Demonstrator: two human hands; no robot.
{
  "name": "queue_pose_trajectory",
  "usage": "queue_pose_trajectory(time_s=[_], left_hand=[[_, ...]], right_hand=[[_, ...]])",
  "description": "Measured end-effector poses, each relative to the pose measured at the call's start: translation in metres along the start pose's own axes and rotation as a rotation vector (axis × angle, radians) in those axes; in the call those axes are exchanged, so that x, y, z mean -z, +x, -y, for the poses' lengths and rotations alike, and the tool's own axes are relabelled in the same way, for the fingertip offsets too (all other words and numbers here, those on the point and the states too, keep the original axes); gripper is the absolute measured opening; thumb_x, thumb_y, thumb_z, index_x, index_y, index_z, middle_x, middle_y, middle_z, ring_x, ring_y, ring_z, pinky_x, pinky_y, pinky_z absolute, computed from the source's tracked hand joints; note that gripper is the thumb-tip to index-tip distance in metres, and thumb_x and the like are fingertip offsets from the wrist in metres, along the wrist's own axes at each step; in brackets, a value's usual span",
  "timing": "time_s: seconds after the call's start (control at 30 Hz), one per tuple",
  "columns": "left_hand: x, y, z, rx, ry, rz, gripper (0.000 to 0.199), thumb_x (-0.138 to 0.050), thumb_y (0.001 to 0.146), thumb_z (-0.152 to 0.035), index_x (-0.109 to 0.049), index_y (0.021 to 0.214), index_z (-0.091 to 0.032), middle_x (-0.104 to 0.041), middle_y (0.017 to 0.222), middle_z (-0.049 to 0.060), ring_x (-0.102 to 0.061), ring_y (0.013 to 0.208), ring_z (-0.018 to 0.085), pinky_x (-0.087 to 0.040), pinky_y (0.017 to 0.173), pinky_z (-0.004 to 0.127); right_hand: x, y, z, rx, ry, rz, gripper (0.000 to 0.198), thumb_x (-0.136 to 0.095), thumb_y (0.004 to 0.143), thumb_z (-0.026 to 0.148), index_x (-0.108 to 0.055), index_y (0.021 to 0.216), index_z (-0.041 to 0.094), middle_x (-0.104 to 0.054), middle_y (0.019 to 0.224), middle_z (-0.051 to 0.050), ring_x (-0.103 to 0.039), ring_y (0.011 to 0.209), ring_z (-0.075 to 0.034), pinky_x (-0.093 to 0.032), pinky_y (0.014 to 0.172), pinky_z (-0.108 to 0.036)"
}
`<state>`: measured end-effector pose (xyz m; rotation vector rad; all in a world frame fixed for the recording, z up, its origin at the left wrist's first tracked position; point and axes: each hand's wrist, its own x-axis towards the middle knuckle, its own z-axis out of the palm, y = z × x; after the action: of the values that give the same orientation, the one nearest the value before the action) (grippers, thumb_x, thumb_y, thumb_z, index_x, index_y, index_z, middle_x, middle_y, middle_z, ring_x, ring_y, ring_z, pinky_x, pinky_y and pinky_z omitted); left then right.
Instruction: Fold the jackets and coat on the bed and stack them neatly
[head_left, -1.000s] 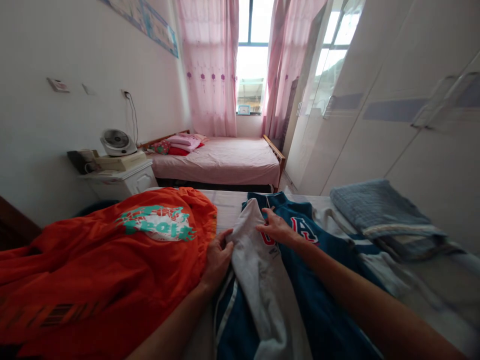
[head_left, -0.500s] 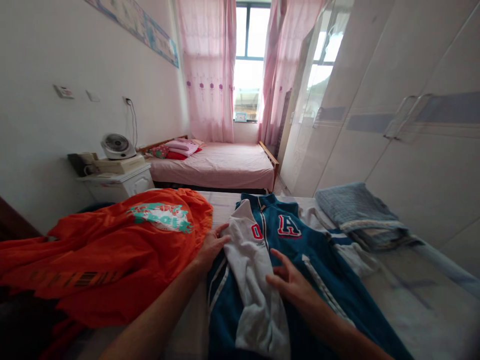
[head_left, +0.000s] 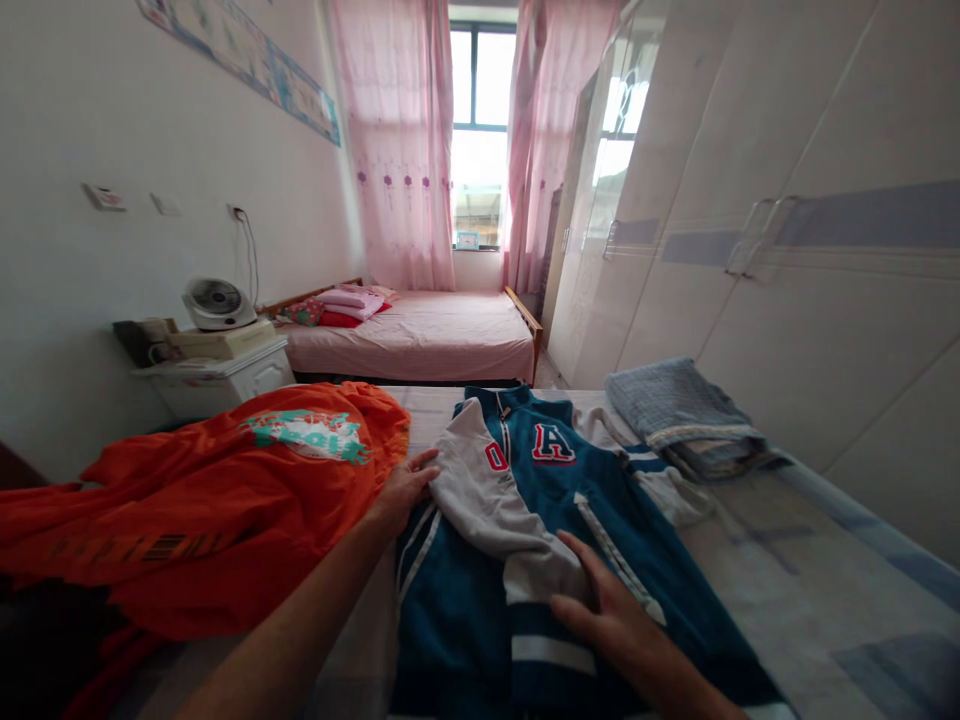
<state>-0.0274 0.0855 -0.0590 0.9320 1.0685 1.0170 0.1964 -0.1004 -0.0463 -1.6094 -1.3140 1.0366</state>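
A teal zip jacket [head_left: 555, 490] with white sleeves and letter patches lies front up on a bed. Its near sleeve [head_left: 480, 500] is folded across the front, with the striped cuff toward me. My left hand [head_left: 405, 488] is at the shoulder edge of that sleeve, fingers stretched out. On the lower sleeve near the cuff rests my right hand [head_left: 611, 610], thumb and forefinger apart. To the left of the jacket spreads an orange garment [head_left: 292, 520] with a green and white print.
A folded grey-blue cloth [head_left: 675, 400] sits at the right. Beyond are a pink bed [head_left: 420, 335], a bedside cabinet [head_left: 259, 370] with a small fan [head_left: 220, 303], and curtains [head_left: 394, 150]. White wardrobes [head_left: 810, 330] line the right side.
My right hand has moved down along the sleeve toward me. The sleeve's lower part now lies flatter across the jacket with its striped cuff showing. The view has turned slightly right.
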Motion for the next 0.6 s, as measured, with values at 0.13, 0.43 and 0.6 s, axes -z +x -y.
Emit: queue_pose_trajectory(time_s=[0.13, 0.43, 0.6], left_hand=[[-0.009, 0.001, -0.008, -0.058, 0.035, 0.013, 0.052, -0.057, 0.07, -0.001, -0.056, 0.12, -0.013, -0.068, 0.094, 0.006, -0.061, 0.066, 0.01, -0.05, 0.058, 0.018], [0.007, 0.009, 0.005, -0.152, 0.458, -0.111, 0.052, -0.052, 0.07, -0.003, -0.053, 0.122, -0.009, -0.067, 0.088, 0.008, -0.062, 0.062, 0.012, -0.051, 0.059, 0.023], [0.01, 0.014, -0.016, -0.384, 0.871, -0.214, 0.044, -0.056, 0.076, -0.017, -0.056, 0.12, -0.017, -0.056, 0.119, 0.012, -0.049, 0.115, 0.029, -0.04, 0.096, 0.039]], right_hand=[[0.002, -0.005, 0.006, 0.094, 0.032, -0.018, 0.057, -0.051, 0.074, 0.031, -0.039, 0.129, 0.018, -0.058, 0.105, -0.008, -0.057, 0.097, -0.021, -0.045, 0.084, -0.033], [0.026, -0.014, -0.012, 0.0, -0.153, 0.103, 0.063, -0.052, 0.078, 0.034, -0.034, 0.136, 0.017, -0.056, 0.109, -0.007, -0.058, 0.084, -0.016, -0.046, 0.077, -0.029], [0.027, -0.019, -0.03, 0.013, -0.23, 0.146, 0.065, -0.045, 0.076, 0.024, -0.032, 0.139, 0.017, -0.057, 0.111, -0.008, -0.059, 0.086, -0.016, -0.046, 0.076, -0.028]])
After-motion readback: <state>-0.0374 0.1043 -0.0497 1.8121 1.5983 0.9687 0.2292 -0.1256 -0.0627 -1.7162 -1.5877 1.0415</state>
